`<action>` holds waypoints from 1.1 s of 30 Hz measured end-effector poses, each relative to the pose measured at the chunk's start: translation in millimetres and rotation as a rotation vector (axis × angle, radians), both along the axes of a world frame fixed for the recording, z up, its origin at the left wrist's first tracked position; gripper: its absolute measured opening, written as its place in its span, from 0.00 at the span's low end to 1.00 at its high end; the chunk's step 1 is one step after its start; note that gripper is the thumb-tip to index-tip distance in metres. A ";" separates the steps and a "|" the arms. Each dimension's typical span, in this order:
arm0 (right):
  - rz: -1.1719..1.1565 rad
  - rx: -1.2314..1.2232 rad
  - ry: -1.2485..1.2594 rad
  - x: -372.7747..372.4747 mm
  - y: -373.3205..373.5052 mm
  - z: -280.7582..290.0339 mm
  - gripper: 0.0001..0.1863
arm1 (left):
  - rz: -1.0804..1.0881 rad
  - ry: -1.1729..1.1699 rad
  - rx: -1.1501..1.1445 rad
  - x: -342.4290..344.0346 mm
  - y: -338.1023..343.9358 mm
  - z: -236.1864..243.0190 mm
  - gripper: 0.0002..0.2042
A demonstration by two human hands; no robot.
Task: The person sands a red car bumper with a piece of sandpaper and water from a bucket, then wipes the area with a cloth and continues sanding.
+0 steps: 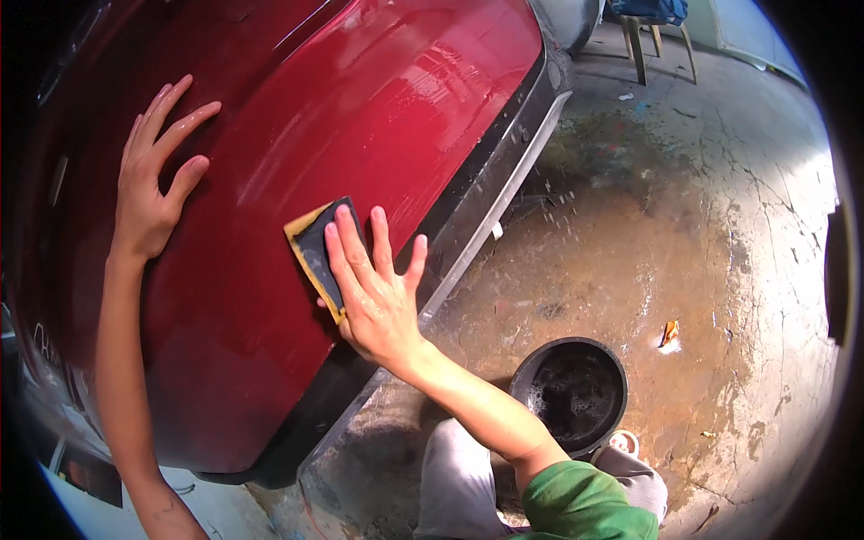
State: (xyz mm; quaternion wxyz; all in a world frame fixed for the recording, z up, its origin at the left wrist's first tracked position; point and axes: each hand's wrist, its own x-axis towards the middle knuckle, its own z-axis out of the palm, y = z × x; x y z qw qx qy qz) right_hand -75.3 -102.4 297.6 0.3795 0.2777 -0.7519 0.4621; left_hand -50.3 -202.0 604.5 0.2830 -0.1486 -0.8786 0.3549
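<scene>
A glossy dark red car body panel [450, 108], wet in patches, fills the left and middle, bordered by a black and grey lower trim [486, 198]. My left hand [160, 171] rests on the panel at upper left, fingers spread and holding nothing. My right hand [373, 301] presses a dark abrasive sheet with a yellow pad [306, 237] against the panel near its lower edge; the fingers lie over it and the thumb is partly hidden at its side. My right hand and forearm are wet.
Below right, a black tub [589, 418] with liquid sits on stained, cracked concrete [684, 207], near a small orange-brown scrap [668, 333]. A chair [641, 54] with a blue item on it stands at the back right. My bent legs [450, 468] are at the bottom.
</scene>
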 end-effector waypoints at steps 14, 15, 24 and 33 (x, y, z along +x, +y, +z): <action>0.065 -0.181 -0.133 -15.6 10.3 -5.6 0.48 | -0.050 -0.015 0.021 1.3 4.0 1.4 0.25; 0.064 -0.145 -0.116 -19.5 13.4 -6.5 0.47 | -0.029 -0.010 0.004 3.7 1.0 1.4 0.25; -0.263 -0.237 -0.166 -164.2 50.9 8.0 0.37 | -0.011 -0.021 0.010 -1.0 11.7 1.1 0.27; -0.239 -0.286 -0.041 -201.5 68.8 33.8 0.37 | -0.029 -0.020 0.010 -4.4 13.1 -0.1 0.28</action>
